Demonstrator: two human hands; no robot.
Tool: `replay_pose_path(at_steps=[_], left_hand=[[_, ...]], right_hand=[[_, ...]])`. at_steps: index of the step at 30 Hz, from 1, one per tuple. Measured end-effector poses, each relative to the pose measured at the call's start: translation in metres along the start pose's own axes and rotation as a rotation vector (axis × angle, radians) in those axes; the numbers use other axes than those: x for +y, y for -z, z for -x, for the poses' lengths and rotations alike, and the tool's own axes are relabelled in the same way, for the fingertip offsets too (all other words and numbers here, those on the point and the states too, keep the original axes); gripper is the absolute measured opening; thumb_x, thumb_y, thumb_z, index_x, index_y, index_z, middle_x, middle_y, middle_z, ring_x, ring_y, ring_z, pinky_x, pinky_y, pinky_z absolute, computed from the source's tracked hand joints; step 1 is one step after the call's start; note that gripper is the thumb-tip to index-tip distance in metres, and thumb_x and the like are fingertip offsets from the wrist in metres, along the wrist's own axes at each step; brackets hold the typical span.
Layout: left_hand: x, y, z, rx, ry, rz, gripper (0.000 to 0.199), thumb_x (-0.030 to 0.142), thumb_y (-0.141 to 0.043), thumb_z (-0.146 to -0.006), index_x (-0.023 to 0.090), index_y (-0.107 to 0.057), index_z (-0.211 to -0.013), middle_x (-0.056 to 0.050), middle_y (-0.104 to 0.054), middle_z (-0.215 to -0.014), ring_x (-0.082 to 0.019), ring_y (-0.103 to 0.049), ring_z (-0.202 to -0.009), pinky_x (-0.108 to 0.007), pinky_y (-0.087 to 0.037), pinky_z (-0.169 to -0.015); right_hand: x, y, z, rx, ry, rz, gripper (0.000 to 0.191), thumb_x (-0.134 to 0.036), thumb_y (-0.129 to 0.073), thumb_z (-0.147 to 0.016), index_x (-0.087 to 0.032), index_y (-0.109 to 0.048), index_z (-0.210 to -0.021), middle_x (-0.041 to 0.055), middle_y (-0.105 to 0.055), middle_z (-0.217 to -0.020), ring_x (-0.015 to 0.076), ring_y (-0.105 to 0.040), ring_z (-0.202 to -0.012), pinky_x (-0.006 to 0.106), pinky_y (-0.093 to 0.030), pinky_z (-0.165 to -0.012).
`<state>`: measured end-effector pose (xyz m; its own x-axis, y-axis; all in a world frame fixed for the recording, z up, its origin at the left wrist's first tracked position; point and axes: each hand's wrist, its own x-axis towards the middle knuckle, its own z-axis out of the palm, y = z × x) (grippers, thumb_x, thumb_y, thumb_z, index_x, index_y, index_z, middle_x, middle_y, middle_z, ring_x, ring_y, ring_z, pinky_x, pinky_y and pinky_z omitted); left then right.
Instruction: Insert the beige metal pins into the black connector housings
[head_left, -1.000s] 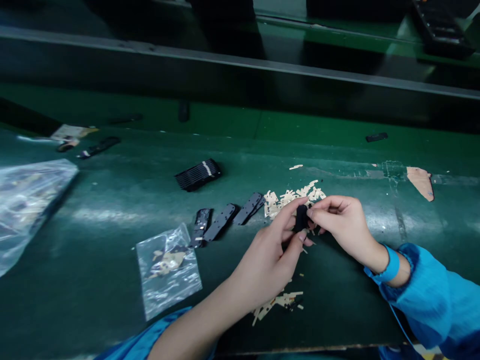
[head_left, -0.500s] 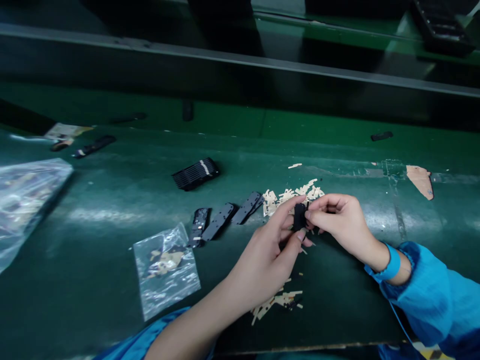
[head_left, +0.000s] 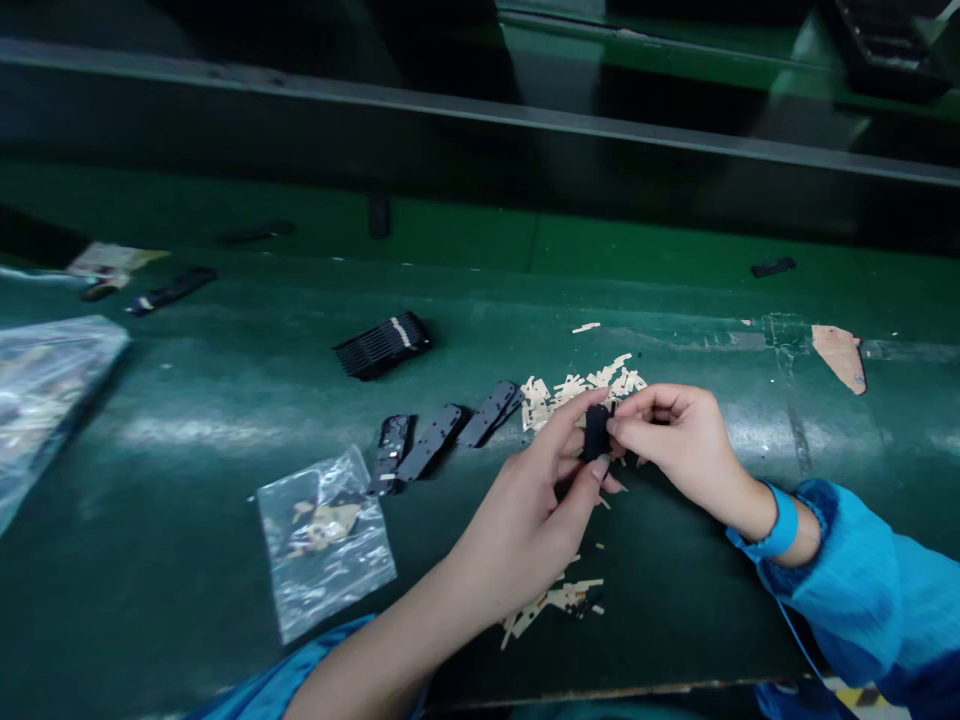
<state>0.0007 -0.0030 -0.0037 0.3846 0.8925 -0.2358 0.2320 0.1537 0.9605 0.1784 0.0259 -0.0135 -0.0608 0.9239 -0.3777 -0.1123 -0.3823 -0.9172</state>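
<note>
Black oblong plastic piece point(head_left: 597, 432), 1, above the green bench point(head_left: 697, 610), left hand point(head_left: 534, 505) half-closed, grasping it, right hand point(head_left: 686, 432) pinching at its edge, 2 clear plastic bags point(head_left: 334, 575), 2 heaps of pale strips point(head_left: 556, 598).

One held part point(head_left: 596, 432), two bags point(head_left: 334, 585), two strip piles point(head_left: 571, 386).

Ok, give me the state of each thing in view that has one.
Left hand: gripping the black part
Right hand: fingertips pinched at the part's edge
Black part: held, partly hidden by fingers
Black stack: bundled by a pale band
Small clear bag: lying flat, pieces inside, seal unclear
Large clear bag: holding contents, partly out of frame
Pale strips: loose, heaped
Blue wristband: worn
</note>
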Motion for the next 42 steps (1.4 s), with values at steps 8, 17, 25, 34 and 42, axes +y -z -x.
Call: replay_pose_path(at_steps=[8, 17, 25, 34, 42], left_hand=[[-0.0013, -0.0002, -0.0009, -0.001, -0.011, 0.000, 0.053, 0.020, -0.049, -0.105, 0.025, -0.040, -0.157, -0.006, -0.071, -0.104, -0.020, -0.077, -0.087, -0.030, -0.062, -0.072], [-0.0022, 0.0009, 0.0003, -0.005, -0.002, 0.010, 0.053, 0.021, -0.049, -0.105, 0.025, -0.040, -0.157, -0.005, -0.071, -0.103, -0.020, -0.077, -0.086, -0.030, -0.062, -0.071], [-0.0010, 0.0004, 0.0019, -0.001, 0.006, 0.032, 0.053, 0.020, -0.050, -0.105, 0.026, -0.040, -0.156, -0.005, -0.071, -0.101, -0.020, -0.076, -0.086, -0.029, -0.062, -0.071], [0.0024, 0.0016, 0.0007, -0.001, -0.001, 0.032, 0.051, 0.018, -0.049, -0.105, 0.028, -0.042, -0.155, -0.004, -0.072, -0.099, -0.020, -0.076, -0.085, -0.030, -0.061, -0.069], [0.0045, 0.0027, 0.0015, -0.017, 0.043, 0.035, 0.054, 0.019, -0.050, -0.104, 0.029, -0.041, -0.156, -0.005, -0.074, -0.103, -0.020, -0.076, -0.083, -0.029, -0.061, -0.067]], right_hand=[[-0.0013, -0.0009, 0.0007, -0.004, 0.016, 0.007, 0.006, -0.022, -0.078, -0.065, -0.020, -0.073, -0.068, -0.0013, -0.069, -0.060, 0.0127, -0.060, -0.055, 0.026, -0.046, -0.051], [0.0006, -0.0001, 0.0013, -0.003, 0.047, 0.026, 0.005, -0.020, -0.076, -0.066, -0.020, -0.073, -0.069, -0.0016, -0.069, -0.060, 0.0128, -0.059, -0.056, 0.027, -0.046, -0.054], [0.0033, -0.0003, 0.0023, 0.007, 0.076, 0.044, 0.008, -0.019, -0.076, -0.065, -0.020, -0.073, -0.072, -0.0029, -0.067, -0.063, 0.0123, -0.058, -0.058, 0.028, -0.046, -0.057], [0.0002, -0.0012, 0.0009, 0.008, 0.063, 0.054, 0.009, -0.020, -0.075, -0.063, -0.020, -0.072, -0.071, -0.0051, -0.062, -0.059, 0.0114, -0.054, -0.056, 0.027, -0.042, -0.056], [0.0005, 0.0003, -0.0007, -0.028, 0.051, 0.068, 0.011, -0.021, -0.076, -0.063, -0.020, -0.071, -0.073, -0.0047, -0.063, -0.061, 0.0119, -0.055, -0.057, 0.027, -0.042, -0.056]])
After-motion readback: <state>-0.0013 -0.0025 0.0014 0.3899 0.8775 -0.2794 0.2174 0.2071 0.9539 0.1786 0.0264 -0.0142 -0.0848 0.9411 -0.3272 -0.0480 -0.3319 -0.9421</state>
